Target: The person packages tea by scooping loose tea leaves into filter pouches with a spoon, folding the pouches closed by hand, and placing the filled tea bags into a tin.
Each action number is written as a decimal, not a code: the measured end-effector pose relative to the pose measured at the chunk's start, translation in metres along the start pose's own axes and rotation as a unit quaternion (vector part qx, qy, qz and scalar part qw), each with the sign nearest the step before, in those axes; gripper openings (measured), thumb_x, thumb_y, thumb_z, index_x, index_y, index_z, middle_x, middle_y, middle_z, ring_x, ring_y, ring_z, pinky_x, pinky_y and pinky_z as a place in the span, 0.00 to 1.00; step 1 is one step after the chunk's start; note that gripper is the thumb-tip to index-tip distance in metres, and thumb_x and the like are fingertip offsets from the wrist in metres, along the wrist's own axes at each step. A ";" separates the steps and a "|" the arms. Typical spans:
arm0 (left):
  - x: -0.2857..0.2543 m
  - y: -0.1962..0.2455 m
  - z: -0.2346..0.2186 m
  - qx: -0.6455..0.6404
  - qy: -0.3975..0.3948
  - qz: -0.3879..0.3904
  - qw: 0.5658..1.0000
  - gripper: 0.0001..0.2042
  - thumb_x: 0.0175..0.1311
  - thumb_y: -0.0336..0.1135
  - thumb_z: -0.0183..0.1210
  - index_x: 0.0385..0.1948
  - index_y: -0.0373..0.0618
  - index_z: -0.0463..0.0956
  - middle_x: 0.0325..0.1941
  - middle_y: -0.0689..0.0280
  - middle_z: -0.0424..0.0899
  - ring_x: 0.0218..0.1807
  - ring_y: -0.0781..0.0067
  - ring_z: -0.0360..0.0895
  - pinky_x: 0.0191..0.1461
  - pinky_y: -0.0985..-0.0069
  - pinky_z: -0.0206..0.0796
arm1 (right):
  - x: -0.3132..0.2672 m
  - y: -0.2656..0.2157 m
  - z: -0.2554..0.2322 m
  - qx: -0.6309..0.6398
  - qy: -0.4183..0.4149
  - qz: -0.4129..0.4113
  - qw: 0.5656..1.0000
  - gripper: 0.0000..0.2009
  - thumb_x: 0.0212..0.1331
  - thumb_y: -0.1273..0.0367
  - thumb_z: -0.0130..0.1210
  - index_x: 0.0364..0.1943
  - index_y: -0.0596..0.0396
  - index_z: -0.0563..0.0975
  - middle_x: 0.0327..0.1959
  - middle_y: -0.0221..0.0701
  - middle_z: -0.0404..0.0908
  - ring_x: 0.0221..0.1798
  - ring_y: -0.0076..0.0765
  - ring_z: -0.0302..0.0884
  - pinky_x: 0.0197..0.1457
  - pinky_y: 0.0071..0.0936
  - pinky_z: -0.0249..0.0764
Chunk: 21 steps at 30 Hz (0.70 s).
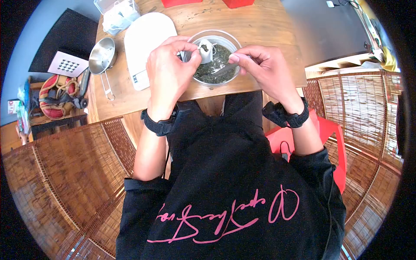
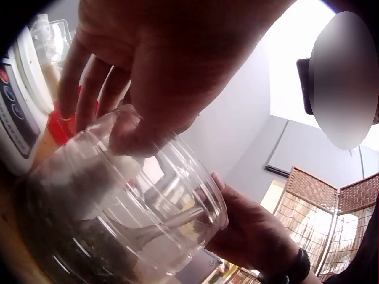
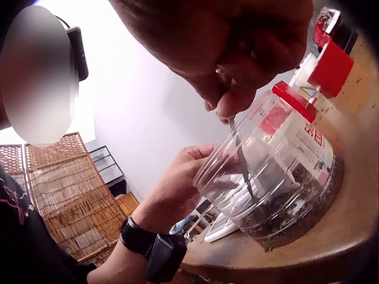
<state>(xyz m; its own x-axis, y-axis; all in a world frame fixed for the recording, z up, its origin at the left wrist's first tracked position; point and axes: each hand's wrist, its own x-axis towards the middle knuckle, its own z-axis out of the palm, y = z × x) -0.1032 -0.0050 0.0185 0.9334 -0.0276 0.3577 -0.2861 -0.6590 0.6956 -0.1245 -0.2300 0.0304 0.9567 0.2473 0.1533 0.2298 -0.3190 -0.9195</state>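
Note:
A clear plastic jar (image 1: 236,41) partly filled with dark green dried leaves (image 1: 223,54) stands near the table's front edge. My left hand (image 1: 167,67) pinches the top of a small white pouch, like a tea bag (image 1: 205,55), inside the jar's mouth; some leaves show in its opening. With thumb and fingers my right hand (image 1: 268,67) grips a thin metal spoon (image 1: 221,69) by its handle. The spoon (image 3: 244,171) slants down into the jar beside the bag, its lower end among the leaves.
Left of the jar lies a white kitchen scale (image 1: 149,39). Beyond it are a metal pan (image 1: 102,56) with a long handle and a clear box (image 1: 115,19) holding white pouches. Red objects (image 1: 238,2) sit at the table's back. The wooden table's front edge (image 1: 242,90) runs close below the jar.

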 end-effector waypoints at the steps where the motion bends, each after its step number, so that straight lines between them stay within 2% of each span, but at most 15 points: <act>1: 0.000 0.000 0.000 -0.003 -0.003 -0.006 1.000 0.06 0.53 0.34 0.66 0.30 0.45 0.89 0.44 0.62 0.90 0.42 0.58 0.87 0.48 0.66 0.77 | 0.000 0.006 0.000 -0.002 0.001 0.001 1.000 0.12 0.69 0.64 0.61 0.39 0.59 0.87 0.26 0.27 0.85 0.26 0.16 0.75 0.29 0.22 0.69; 4: 0.000 0.000 -0.001 -0.006 -0.006 -0.012 1.000 0.06 0.54 0.34 0.66 0.30 0.45 0.89 0.44 0.61 0.90 0.42 0.58 0.87 0.48 0.66 0.77 | 0.001 0.013 -0.002 0.067 0.032 -0.009 0.997 0.12 0.70 0.64 0.60 0.39 0.59 0.87 0.28 0.25 0.86 0.26 0.15 0.75 0.30 0.18 0.68; 6: 0.000 0.000 -0.001 -0.006 -0.006 -0.012 1.000 0.06 0.55 0.34 0.66 0.30 0.45 0.89 0.44 0.61 0.90 0.42 0.57 0.87 0.49 0.66 0.77 | 0.000 0.006 -0.011 0.093 0.037 0.091 0.991 0.13 0.71 0.61 0.60 0.39 0.57 0.87 0.26 0.22 0.83 0.25 0.12 0.72 0.28 0.14 0.64; 7: -0.001 -0.001 -0.001 -0.007 -0.009 -0.012 1.000 0.06 0.55 0.34 0.66 0.30 0.45 0.89 0.45 0.61 0.90 0.43 0.57 0.87 0.49 0.66 0.76 | 0.000 0.008 -0.015 0.093 0.037 0.091 0.991 0.13 0.71 0.61 0.60 0.39 0.57 0.87 0.26 0.22 0.83 0.25 0.12 0.72 0.28 0.14 0.64; 9: 0.000 -0.001 -0.002 -0.010 -0.011 -0.012 1.000 0.06 0.55 0.34 0.66 0.30 0.45 0.89 0.45 0.61 0.90 0.43 0.57 0.87 0.49 0.66 0.76 | 0.001 0.013 -0.025 0.112 0.039 0.147 0.982 0.13 0.71 0.58 0.60 0.38 0.53 0.87 0.23 0.19 0.80 0.23 0.10 0.67 0.26 0.13 0.59; 12: 0.000 -0.003 -0.003 -0.007 -0.012 -0.014 1.000 0.06 0.55 0.34 0.66 0.31 0.45 0.89 0.45 0.61 0.90 0.43 0.57 0.87 0.49 0.66 0.76 | -0.001 0.014 -0.034 0.125 0.071 0.150 0.978 0.14 0.71 0.56 0.60 0.38 0.51 0.87 0.21 0.16 0.77 0.21 0.09 0.63 0.24 0.13 0.55; 14: 0.000 -0.007 -0.001 0.017 -0.005 0.034 0.999 0.06 0.57 0.31 0.67 0.34 0.44 0.90 0.47 0.61 0.90 0.36 0.71 0.86 0.38 0.75 0.77 | -0.001 0.014 -0.044 0.122 0.097 0.143 0.977 0.14 0.71 0.56 0.60 0.38 0.51 0.87 0.21 0.16 0.77 0.21 0.10 0.63 0.24 0.13 0.55; 15: -0.001 -0.005 -0.002 0.018 -0.005 0.034 0.999 0.06 0.57 0.31 0.67 0.34 0.44 0.90 0.47 0.61 0.90 0.36 0.71 0.86 0.38 0.75 0.77 | -0.001 0.012 -0.047 0.120 0.124 0.138 0.975 0.14 0.71 0.56 0.59 0.37 0.51 0.87 0.21 0.16 0.76 0.20 0.10 0.63 0.23 0.13 0.55; 17: -0.001 0.000 -0.003 -0.010 -0.019 -0.026 0.999 0.06 0.53 0.34 0.67 0.30 0.45 0.89 0.44 0.60 0.90 0.43 0.57 0.87 0.49 0.66 0.77 | 0.001 0.002 -0.050 0.120 0.149 0.128 0.973 0.15 0.71 0.56 0.60 0.38 0.51 0.87 0.21 0.16 0.77 0.21 0.10 0.63 0.24 0.12 0.55; 19: -0.001 0.000 -0.003 -0.006 -0.017 -0.017 1.000 0.06 0.52 0.33 0.67 0.29 0.45 0.89 0.44 0.60 0.90 0.43 0.57 0.87 0.49 0.67 0.77 | 0.002 -0.012 -0.049 0.062 0.201 0.061 0.976 0.15 0.71 0.56 0.60 0.39 0.53 0.88 0.22 0.17 0.77 0.22 0.09 0.64 0.25 0.12 0.56; 21: 0.000 0.000 -0.001 -0.002 -0.015 -0.008 1.000 0.06 0.51 0.33 0.68 0.29 0.46 0.89 0.44 0.60 0.90 0.43 0.57 0.87 0.49 0.67 0.77 | 0.004 -0.017 -0.048 0.050 0.198 0.031 0.978 0.13 0.70 0.60 0.61 0.41 0.56 0.88 0.23 0.18 0.80 0.24 0.09 0.68 0.26 0.11 0.60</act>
<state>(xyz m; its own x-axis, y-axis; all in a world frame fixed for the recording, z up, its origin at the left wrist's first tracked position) -0.1038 -0.0036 0.0190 0.9438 -0.0389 0.3283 -0.2718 -0.6566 0.7035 -0.1164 -0.2672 0.0643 0.9670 -0.1496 0.2061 0.1695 -0.2260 -0.9593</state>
